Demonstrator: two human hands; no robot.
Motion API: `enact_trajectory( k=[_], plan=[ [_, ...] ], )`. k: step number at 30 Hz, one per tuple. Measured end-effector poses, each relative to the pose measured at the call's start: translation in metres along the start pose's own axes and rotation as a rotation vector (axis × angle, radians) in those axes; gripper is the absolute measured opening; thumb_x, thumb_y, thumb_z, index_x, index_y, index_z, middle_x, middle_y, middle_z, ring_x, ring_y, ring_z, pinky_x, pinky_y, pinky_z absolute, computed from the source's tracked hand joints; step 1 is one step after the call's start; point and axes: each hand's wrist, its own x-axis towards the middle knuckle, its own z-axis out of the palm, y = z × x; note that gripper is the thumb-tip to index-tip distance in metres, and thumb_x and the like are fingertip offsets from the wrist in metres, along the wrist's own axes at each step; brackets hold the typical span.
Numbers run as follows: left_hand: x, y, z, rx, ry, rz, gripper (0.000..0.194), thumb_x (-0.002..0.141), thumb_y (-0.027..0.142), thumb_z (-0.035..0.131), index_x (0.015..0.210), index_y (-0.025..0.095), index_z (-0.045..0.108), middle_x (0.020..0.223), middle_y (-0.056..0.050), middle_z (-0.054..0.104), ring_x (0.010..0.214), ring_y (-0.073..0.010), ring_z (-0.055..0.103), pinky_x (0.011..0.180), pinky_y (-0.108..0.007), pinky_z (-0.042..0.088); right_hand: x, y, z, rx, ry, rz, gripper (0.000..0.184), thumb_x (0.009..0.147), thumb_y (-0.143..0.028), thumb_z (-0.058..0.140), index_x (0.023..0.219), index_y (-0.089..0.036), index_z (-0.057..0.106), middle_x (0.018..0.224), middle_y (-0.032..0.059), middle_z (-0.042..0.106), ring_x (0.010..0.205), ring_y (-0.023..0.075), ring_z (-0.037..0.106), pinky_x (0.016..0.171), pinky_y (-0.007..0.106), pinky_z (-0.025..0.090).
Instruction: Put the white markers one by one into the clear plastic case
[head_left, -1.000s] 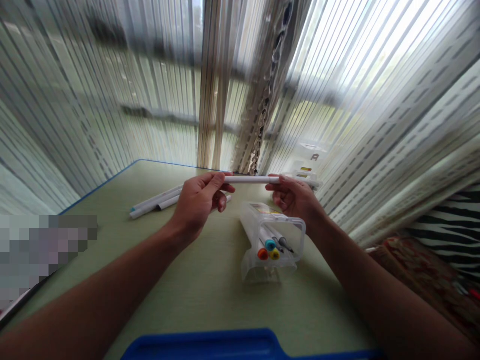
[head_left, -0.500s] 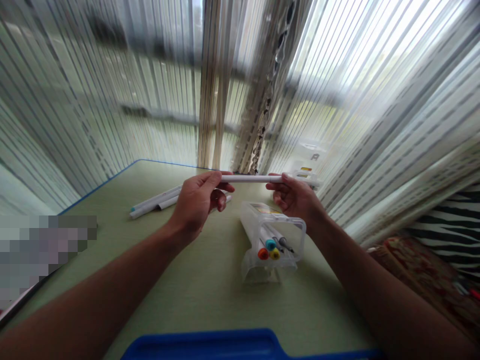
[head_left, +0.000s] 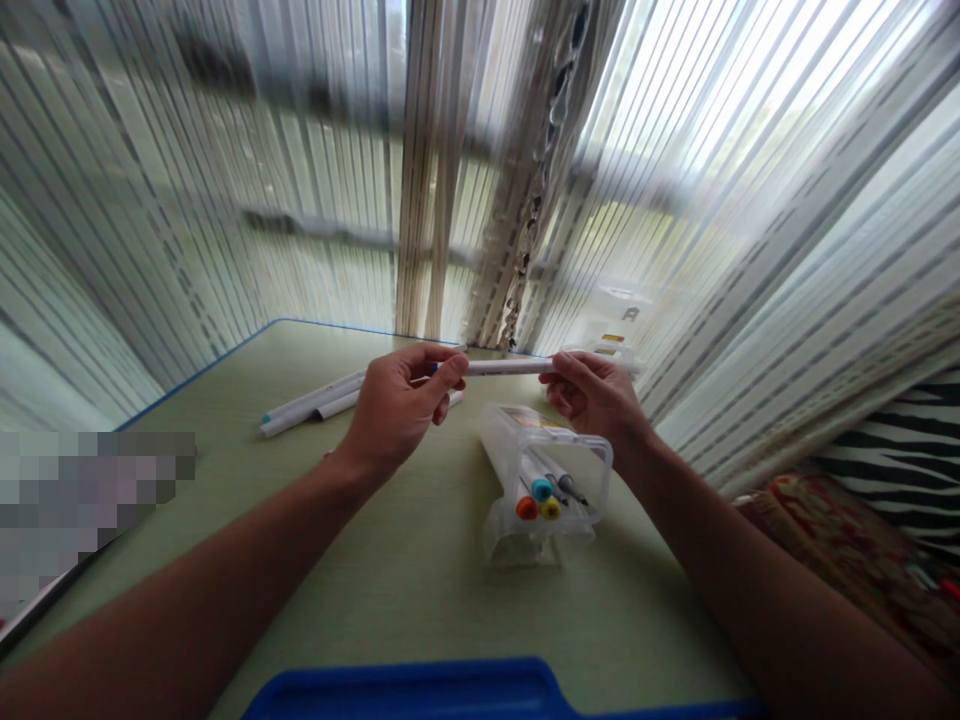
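Note:
A white marker (head_left: 510, 367) is stretched level between my two hands above the table. My left hand (head_left: 409, 400) pinches its left end, where a bit of blue shows between the fingers. At the other end, my right hand (head_left: 596, 392) grips the marker between thumb and fingers. Just below my right hand lies a clear plastic case (head_left: 501, 440), its open end facing me. Inside it are several markers, among them ones with an orange end (head_left: 526, 508), a teal end (head_left: 541, 489) and a yellow end (head_left: 550, 508). White markers (head_left: 307, 402) lie on the table behind my left hand.
The pale green table (head_left: 420, 590) has a blue rim and a blue tray-like edge (head_left: 405, 690) nearest me. Another clear case (head_left: 611, 350) stands at the back right, by the striped string curtain (head_left: 330, 170). A blurred-out flat object lies at the left edge.
The marker has turned slightly, and dark print now shows on it. My left fingers have shifted their pinch, with the thumb further right. My right hand has barely moved.

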Motion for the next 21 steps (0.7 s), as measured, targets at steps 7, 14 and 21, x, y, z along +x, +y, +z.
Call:
enact_trajectory(
  k=[7, 14, 21],
  plan=[
    [-0.0024, 0.0, -0.0003, 0.046, -0.02, 0.004, 0.033, 0.071, 0.039, 0.085, 0.084, 0.013, 0.071, 0.057, 0.001, 0.061, 0.042, -0.0072, 0.048, 0.041, -0.02, 0.036, -0.0019, 0.0018, 0.0011, -0.034, -0.021, -0.036, 0.029, 0.063, -0.034, 0.092, 0.072, -0.018, 0.07, 0.059, 0.0003, 0.069, 0.043, 0.0073, 0.055, 0.036, 0.017, 0.037],
    [-0.0034, 0.0003, 0.0008, 0.071, -0.018, 0.009, 0.033, 0.071, 0.039, 0.086, 0.083, 0.013, 0.069, 0.053, 0.003, 0.057, 0.042, -0.007, 0.046, 0.04, -0.02, 0.033, -0.0029, 0.0033, 0.0005, -0.032, -0.046, -0.046, 0.026, 0.065, -0.032, 0.091, 0.074, -0.018, 0.071, 0.057, -0.0014, 0.067, 0.043, 0.007, 0.055, 0.037, 0.017, 0.037],
    [-0.0016, -0.0024, 0.0003, 0.039, -0.024, -0.005, 0.033, 0.075, 0.042, 0.082, 0.085, 0.013, 0.07, 0.062, 0.0, 0.063, 0.042, -0.0067, 0.048, 0.04, -0.02, 0.036, -0.0032, 0.0004, 0.0027, -0.05, -0.028, -0.016, 0.027, 0.065, -0.035, 0.091, 0.076, -0.017, 0.073, 0.059, -0.0002, 0.068, 0.044, 0.0067, 0.056, 0.037, 0.017, 0.037]
  ],
)
